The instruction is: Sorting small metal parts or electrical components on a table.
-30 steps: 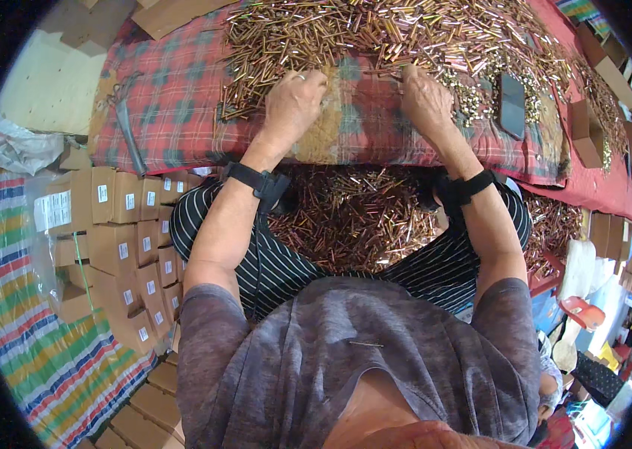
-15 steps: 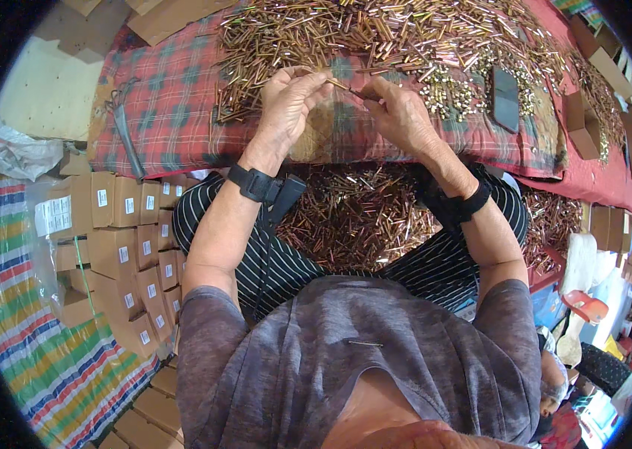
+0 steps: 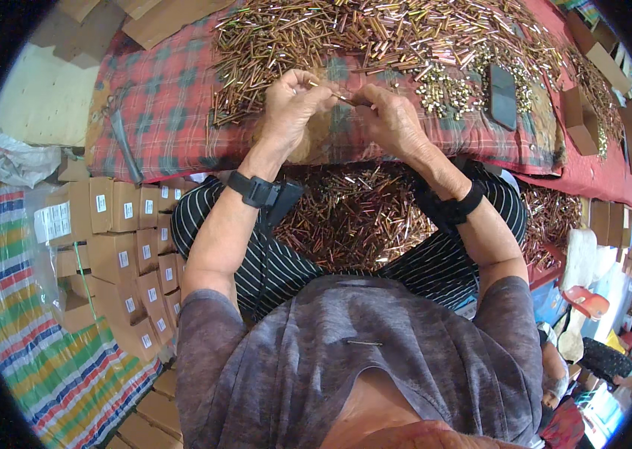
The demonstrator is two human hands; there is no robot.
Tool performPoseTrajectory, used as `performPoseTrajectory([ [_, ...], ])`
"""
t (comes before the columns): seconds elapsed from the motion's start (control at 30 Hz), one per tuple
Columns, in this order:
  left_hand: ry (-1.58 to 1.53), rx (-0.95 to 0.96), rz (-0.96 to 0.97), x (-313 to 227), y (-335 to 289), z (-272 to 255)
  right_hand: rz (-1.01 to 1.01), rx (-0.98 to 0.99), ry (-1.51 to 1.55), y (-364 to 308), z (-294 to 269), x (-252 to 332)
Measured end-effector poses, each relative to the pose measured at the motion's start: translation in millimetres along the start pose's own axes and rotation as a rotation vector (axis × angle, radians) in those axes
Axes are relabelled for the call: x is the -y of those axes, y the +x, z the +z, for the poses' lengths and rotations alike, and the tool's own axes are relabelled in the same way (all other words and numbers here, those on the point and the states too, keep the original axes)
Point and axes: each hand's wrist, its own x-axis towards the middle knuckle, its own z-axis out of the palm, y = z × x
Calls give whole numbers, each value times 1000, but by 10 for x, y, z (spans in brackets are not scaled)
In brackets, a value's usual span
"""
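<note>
My left hand (image 3: pixel 293 109) is closed, its thumb and fingers pinching one end of a thin copper-coloured metal rod (image 3: pixel 342 98). Opposite it, my right hand (image 3: pixel 393 122) closes on the rod's other end, where a darker bit shows at the fingertips. Both hands are held above the plaid cloth (image 3: pixel 174 131), and most of the rod is hidden by my fingers. Just beyond them lies a heap of similar copper and gold-coloured rods (image 3: pixel 398 34). To the right of my right hand is a scatter of small brass-coloured pieces (image 3: pixel 447 93), too small to name.
A dark phone (image 3: pixel 503 97) lies right of the brass pieces. Grey metal shears (image 3: pixel 125 144) rest on the cloth at left. More rods (image 3: pixel 357 213) fill the space between my knees. Cardboard boxes (image 3: pixel 118 254) are stacked at left; open boxes (image 3: pixel 579 120) stand at right.
My hands have come slightly closer together, and less of the rod shows between them. My right hand has shifted a little to the left.
</note>
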Motion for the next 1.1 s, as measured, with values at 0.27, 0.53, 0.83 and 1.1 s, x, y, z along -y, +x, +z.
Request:
performPoseTrajectory([
  [0.27,-23,131,-452,139,-55,-76,-27,-32,134,78,29,32],
  [0.53,-100,61,-399,165,-12,-27,160,-97,-531,267,108,-721],
  [0.83,-60,-6,-323,96,-39,-3,112,-148,-58,233,2,-348],
  [1.1,-90,-20,-285,50,-41,63,171,-18,567,165,-38,-99],
])
